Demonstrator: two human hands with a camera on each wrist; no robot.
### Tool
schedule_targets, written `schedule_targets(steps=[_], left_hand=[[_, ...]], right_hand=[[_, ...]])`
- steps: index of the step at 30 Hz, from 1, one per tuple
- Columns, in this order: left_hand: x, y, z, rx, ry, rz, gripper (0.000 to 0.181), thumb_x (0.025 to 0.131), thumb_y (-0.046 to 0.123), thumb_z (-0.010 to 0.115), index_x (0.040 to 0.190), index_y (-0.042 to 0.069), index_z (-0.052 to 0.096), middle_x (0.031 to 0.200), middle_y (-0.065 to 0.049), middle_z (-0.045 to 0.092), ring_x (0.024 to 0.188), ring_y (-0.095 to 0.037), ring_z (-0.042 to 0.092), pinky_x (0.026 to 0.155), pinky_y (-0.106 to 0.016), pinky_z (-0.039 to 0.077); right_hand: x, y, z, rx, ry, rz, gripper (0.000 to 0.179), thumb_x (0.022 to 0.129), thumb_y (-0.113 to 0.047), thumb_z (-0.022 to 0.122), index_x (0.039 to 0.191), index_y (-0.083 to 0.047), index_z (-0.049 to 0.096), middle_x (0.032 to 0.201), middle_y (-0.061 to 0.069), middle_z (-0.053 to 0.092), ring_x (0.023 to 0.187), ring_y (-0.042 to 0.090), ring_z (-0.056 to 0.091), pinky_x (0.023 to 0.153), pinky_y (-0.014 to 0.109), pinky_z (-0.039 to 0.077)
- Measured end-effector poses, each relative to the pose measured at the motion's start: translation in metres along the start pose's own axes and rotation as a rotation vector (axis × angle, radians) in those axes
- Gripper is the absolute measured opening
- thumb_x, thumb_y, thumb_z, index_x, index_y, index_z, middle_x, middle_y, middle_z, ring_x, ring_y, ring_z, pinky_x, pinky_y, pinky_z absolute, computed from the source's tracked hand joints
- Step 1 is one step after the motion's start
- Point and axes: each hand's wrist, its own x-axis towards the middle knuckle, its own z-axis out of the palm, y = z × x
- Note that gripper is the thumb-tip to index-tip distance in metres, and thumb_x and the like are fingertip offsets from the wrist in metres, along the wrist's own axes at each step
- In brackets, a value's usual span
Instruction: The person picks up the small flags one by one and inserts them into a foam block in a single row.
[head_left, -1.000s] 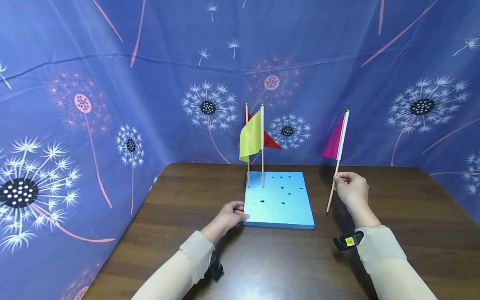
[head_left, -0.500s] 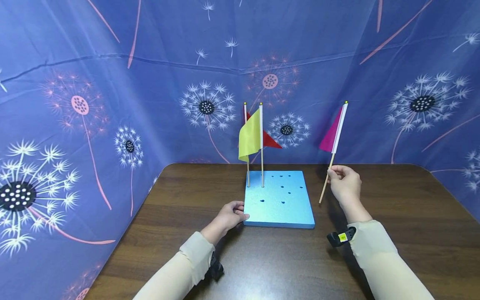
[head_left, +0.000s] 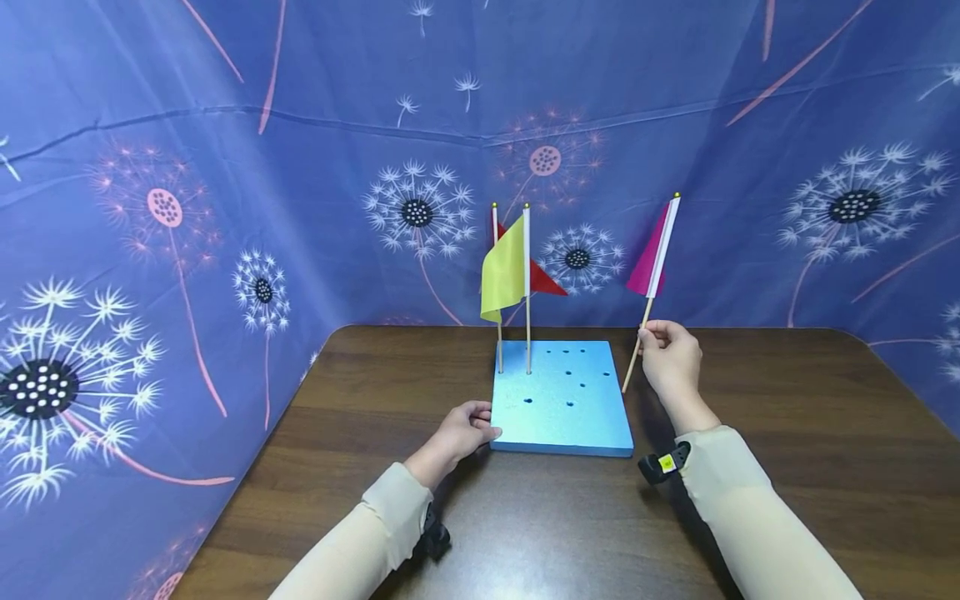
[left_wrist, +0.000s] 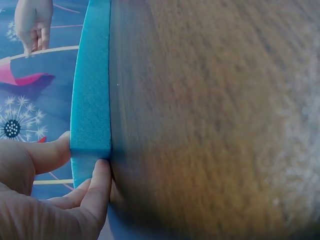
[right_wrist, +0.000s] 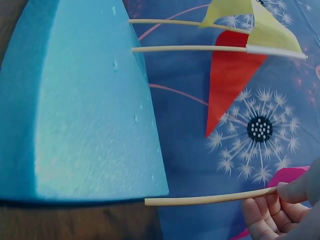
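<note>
In the head view, my left hand (head_left: 461,429) holds the left front corner of a blue board (head_left: 570,429) dotted with small holes, thumb on top and fingers at the side. Two flags stand upright near its back left: a yellow flag (head_left: 504,271) in front and a red pennant (head_left: 545,281) partly hidden behind it. My right hand (head_left: 672,358) pinches the wooden stick of a magenta flag (head_left: 648,258), which leans with its top to the right. The stick's bare lower end (right_wrist: 155,201) appears close to the board's right edge in the right wrist view; contact is unclear.
The board lies flat on a brown wooden table (head_left: 360,383). Behind and to the left hangs a blue cloth (head_left: 337,208) printed with dandelions. A small black device (head_left: 663,463) is strapped at my right wrist.
My right hand has carried the magenta flag leftward and slightly away from me, bringing the stick's lower end to the board's right side. My left hand has stayed at the corner.
</note>
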Motion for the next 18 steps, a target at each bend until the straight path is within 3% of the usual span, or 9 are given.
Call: schedule_targets(steps=[18], left_hand=[[0.001,0.000,0.001,-0.017,0.004,0.007,0.050,0.085,0.001,0.070,0.130,-0.007,0.052,0.116,-0.014,0.058,0.091,-0.014,0.053,0.068,-0.020,0.046]], right_hand=[[0.004,-0.021,0.024,0.107,-0.016,-0.065,0.022,0.098,-0.013,0.056,0.110,0.003,0.064,0.101,0.016,0.065,0.069,-0.001,0.056,0.062,0.006,0.045]])
